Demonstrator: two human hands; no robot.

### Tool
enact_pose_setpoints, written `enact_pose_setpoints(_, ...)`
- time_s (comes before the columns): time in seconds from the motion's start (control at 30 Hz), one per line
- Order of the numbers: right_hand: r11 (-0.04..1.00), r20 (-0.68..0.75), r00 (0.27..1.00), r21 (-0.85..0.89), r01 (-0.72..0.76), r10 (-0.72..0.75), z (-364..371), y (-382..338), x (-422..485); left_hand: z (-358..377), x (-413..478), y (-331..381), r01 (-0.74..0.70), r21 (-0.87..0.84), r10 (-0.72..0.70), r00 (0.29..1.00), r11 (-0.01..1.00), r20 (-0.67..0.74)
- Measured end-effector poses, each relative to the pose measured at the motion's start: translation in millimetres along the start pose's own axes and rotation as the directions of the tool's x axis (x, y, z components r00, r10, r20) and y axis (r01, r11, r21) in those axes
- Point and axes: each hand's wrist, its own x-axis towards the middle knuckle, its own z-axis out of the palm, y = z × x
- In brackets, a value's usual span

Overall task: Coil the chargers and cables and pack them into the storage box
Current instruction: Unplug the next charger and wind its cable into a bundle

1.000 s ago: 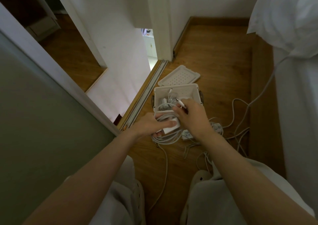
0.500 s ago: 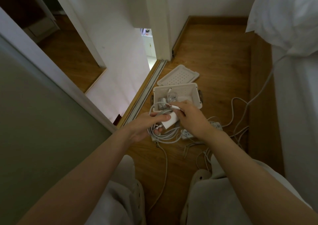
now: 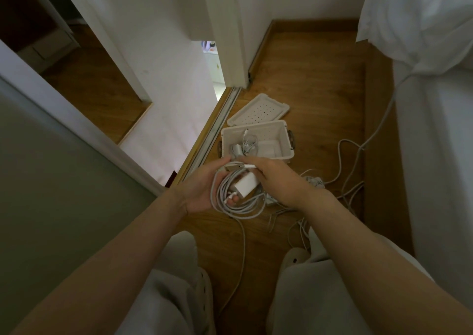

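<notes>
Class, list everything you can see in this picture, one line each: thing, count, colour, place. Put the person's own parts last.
storage box: one, white, open, on the wooden floor.
lid: one, white, perforated, on the floor behind the box.
cables in the box: a small white tangle, count unclear.
coiled cable: one, white, in the left hand, its tail trailing to the floor.
charger brick: one, white, lying on the coil.
plug end: one, white, in the right hand.
loose cables: several, white, on the floor to the right.
bedding: white, far right.
left hand: holds the coil.
right hand: pinches the plug end.
</notes>
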Motion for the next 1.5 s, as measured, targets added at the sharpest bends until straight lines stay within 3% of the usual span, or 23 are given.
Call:
enact_pose_setpoints(0.17,0.998,-0.043,0.998,0.045,-0.036,0.038,-3.1,2.1,-1.4,2.3,3.8,-2.7,0.004,0.248,0.030,0.991,0.969,-0.134)
enact_pose_setpoints(0.37,0.995,-0.147,0.985,0.049,-0.083,0.089,0.2,7.6,6.4,10.2,9.6,-5.6,-0.033,0.263,0.095,0.969,0.964,-0.227)
enact_pose_setpoints(0.5,0.996,-0.222,0.971,0.048,-0.075,0.084,5.4,5.9,8.8,24.7,15.2,-9.3,-0.064,0.381,0.198,0.925,0.922,-0.324)
enact_pose_setpoints(0.63,0.996,-0.261,0.962,0.063,-0.071,0.085,10.4,5.2,10.9,29.2,18.4,-12.9,-0.050,0.444,0.201,0.932,0.895,-0.302)
enact_pose_setpoints(1.0,0.987,-0.438,0.890,0.147,-0.071,0.129,2.2,-12.0,7.3,22.6,15.9,-9.3,-0.019,0.355,0.124,0.954,0.935,-0.274)
enact_pose_setpoints(1.17,0.937,-0.547,0.830,0.335,0.098,0.109,-6.2,-36.2,-6.4,-5.7,18.7,-6.0,-0.001,0.278,0.136,0.874,0.961,-0.467)
enact_pose_setpoints(1.33,0.928,-0.597,0.799,0.336,0.161,0.077,-11.8,-42.6,-12.5,-13.6,15.3,-1.7,-0.069,0.117,0.113,0.897,0.991,-0.428)
enact_pose_setpoints(1.4,0.938,-0.564,0.820,0.328,0.110,0.100,-15.9,-39.3,-12.0,-17.0,13.8,0.5,-0.114,0.049,0.124,0.897,0.992,-0.425)
enact_pose_setpoints(1.5,0.967,-0.400,0.902,0.248,-0.064,0.162,-13.5,-31.5,-10.6,-21.0,12.2,2.3,-0.195,-0.060,0.153,0.895,0.979,-0.419)
